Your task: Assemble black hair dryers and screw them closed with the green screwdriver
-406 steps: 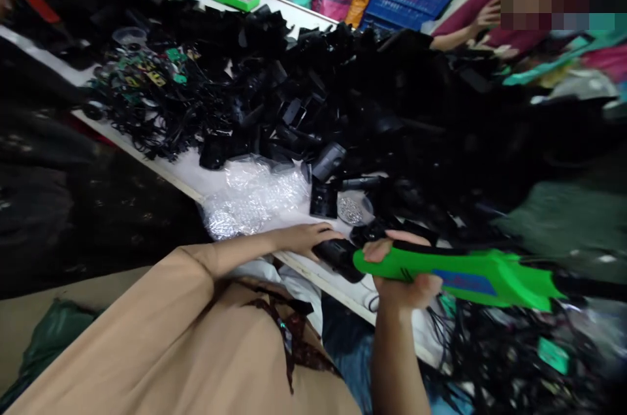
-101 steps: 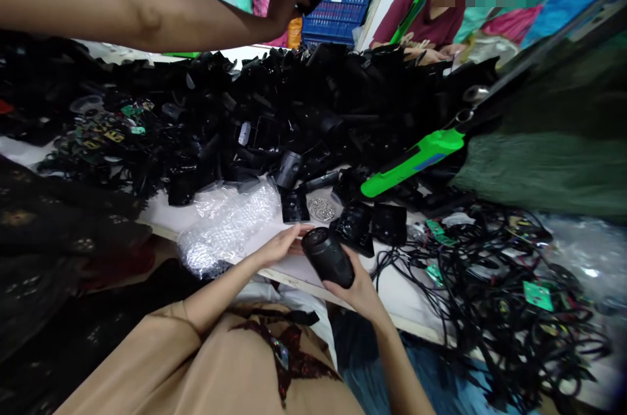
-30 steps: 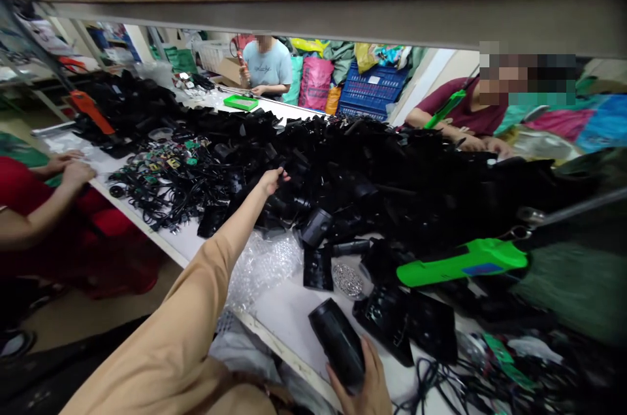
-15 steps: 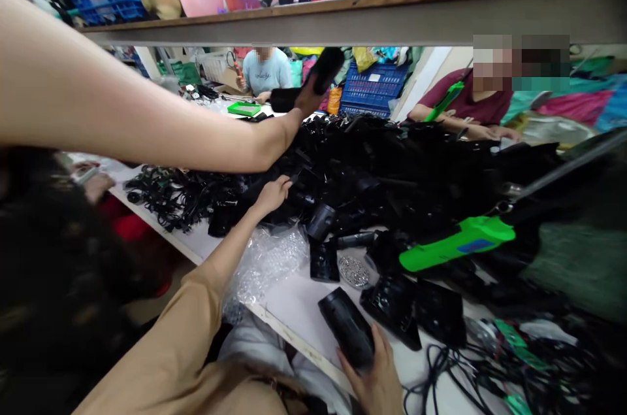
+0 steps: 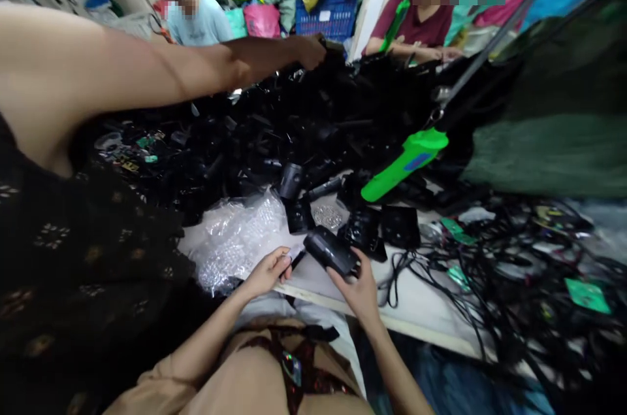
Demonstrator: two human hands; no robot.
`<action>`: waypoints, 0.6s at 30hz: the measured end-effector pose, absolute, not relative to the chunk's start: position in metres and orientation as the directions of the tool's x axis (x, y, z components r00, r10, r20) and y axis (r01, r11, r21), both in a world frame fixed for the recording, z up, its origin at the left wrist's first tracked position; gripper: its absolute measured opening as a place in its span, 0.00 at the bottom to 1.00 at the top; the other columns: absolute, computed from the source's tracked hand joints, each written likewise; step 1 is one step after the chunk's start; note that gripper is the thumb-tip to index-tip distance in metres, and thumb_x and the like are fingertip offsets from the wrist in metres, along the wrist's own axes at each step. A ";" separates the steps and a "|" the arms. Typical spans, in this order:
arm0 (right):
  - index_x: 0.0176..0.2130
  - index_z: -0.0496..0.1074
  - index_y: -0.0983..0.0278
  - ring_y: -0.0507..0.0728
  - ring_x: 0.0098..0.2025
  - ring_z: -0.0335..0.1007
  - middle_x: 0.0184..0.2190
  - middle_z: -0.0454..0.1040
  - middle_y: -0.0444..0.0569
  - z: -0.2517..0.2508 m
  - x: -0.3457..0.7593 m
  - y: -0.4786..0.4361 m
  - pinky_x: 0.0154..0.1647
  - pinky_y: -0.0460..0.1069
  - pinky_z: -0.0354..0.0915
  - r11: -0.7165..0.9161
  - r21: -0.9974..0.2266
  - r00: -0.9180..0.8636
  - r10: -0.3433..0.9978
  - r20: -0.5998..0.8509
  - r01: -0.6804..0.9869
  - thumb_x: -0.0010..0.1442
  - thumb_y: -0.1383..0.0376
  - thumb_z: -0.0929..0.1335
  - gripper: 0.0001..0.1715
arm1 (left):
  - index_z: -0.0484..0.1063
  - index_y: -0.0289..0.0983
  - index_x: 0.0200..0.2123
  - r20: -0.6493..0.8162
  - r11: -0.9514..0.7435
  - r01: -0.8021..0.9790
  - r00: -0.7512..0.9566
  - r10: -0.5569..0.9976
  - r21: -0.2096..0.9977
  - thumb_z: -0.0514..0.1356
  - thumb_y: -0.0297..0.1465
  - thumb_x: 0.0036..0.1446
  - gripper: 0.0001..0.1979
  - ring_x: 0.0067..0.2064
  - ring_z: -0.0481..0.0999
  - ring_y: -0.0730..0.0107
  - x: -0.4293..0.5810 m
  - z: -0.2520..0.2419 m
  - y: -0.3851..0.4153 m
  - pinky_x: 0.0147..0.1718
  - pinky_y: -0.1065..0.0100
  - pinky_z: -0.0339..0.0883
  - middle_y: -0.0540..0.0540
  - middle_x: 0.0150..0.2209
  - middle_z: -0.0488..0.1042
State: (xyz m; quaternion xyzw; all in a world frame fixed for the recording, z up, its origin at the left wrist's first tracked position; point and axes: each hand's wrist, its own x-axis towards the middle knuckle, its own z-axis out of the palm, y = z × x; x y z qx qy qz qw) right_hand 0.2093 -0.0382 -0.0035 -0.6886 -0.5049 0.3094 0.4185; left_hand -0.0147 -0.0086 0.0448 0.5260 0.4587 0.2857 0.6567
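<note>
My right hand [image 5: 360, 283] grips a black cylindrical housing [image 5: 329, 250] just above the near edge of the white table [image 5: 416, 300]. Close beside it on the left, my left hand [image 5: 267, 271] pinches a small black part [image 5: 296, 260] between its fingers. A green power screwdriver [image 5: 405, 162] hangs on a cable above the pile, beyond both hands. A small round metal mesh [image 5: 327, 215] lies flat on the table in front of the housing.
A large heap of black plastic parts [image 5: 304, 121] covers the table's middle and back. Bubble wrap [image 5: 235, 235] lies at the near left, tangled black cables with green boards [image 5: 514, 258] at the right. Another person's arm [image 5: 196, 72] reaches across the pile. Two people sit opposite.
My left hand has come back from the heap to the table's near edge with a small black part. The view has tipped downward. The other person's arm has lowered onto the pile.
</note>
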 end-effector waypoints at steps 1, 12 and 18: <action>0.54 0.57 0.63 0.61 0.45 0.68 0.49 0.67 0.56 -0.001 0.208 -0.037 0.44 0.56 0.67 -0.137 -0.897 0.304 0.953 -0.003 0.420 0.45 0.51 0.70 0.42 | 0.63 0.33 0.43 -0.301 0.284 0.104 0.416 0.858 0.953 0.51 0.49 0.57 0.24 0.22 0.63 0.78 -0.008 0.041 -0.009 0.23 0.74 0.58 0.53 0.23 0.65; 0.56 0.55 0.65 0.64 0.50 0.64 0.50 0.64 0.59 -0.004 0.195 -0.045 0.47 0.59 0.66 -0.006 -0.829 0.207 0.969 0.133 0.559 0.47 0.51 0.70 0.42 | 0.56 0.37 0.41 -0.299 0.305 0.053 0.417 0.858 0.951 0.53 0.50 0.55 0.23 0.19 0.60 0.80 0.031 0.031 -0.010 0.20 0.75 0.55 0.56 0.21 0.66; 0.53 0.58 0.66 0.61 0.41 0.71 0.45 0.70 0.57 -0.005 0.198 -0.044 0.41 0.56 0.68 -0.200 -0.900 0.260 0.960 -0.102 0.386 0.47 0.49 0.69 0.40 | 0.56 0.37 0.42 -0.274 0.275 0.053 0.385 0.881 0.960 0.52 0.47 0.57 0.20 0.18 0.59 0.81 0.034 0.029 -0.012 0.18 0.76 0.53 0.56 0.22 0.65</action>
